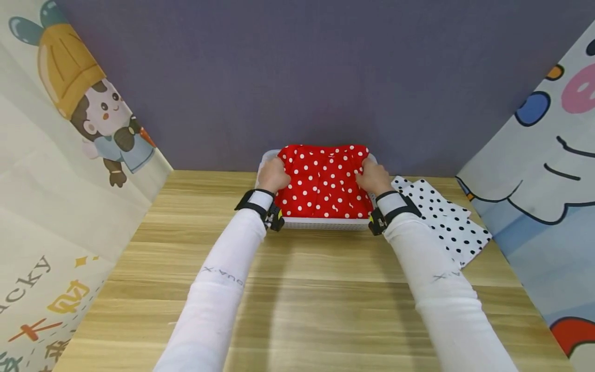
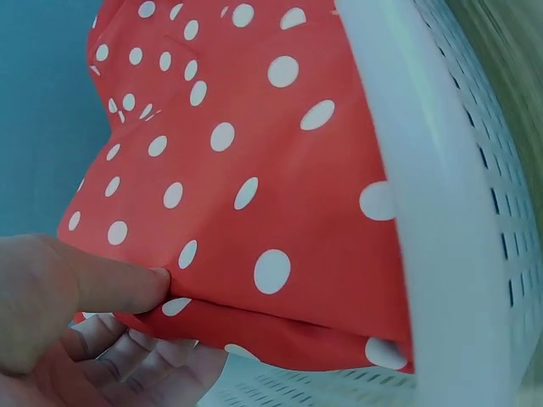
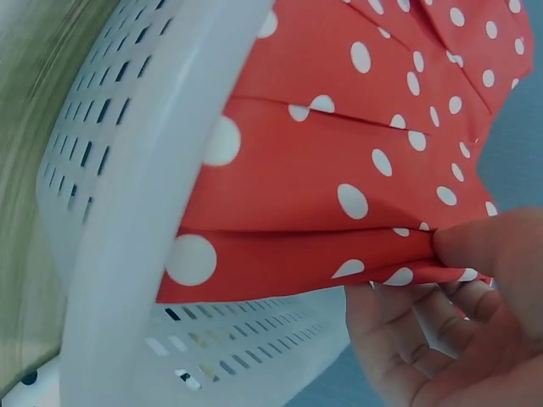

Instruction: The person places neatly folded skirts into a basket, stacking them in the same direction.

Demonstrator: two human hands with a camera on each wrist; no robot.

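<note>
The red cloth point(image 1: 323, 183), dotted white, is in the basket point(image 1: 325, 222), its near edge just inside the basket's near rim. At the basket's left side, the left hand point(image 1: 274, 175) has its grip closed on the cloth's left edge, thumb above and fingers below; at the basket's right side, the right hand point(image 1: 374, 177) pinches the right edge likewise. The basket sits on the bench point(image 1: 316, 299), before a grey wall point(image 1: 321, 77). Right of the basket lies a black-dotted white cloth point(image 1: 448, 214), partly hidden by the right sleeve point(image 1: 446, 289).
</note>
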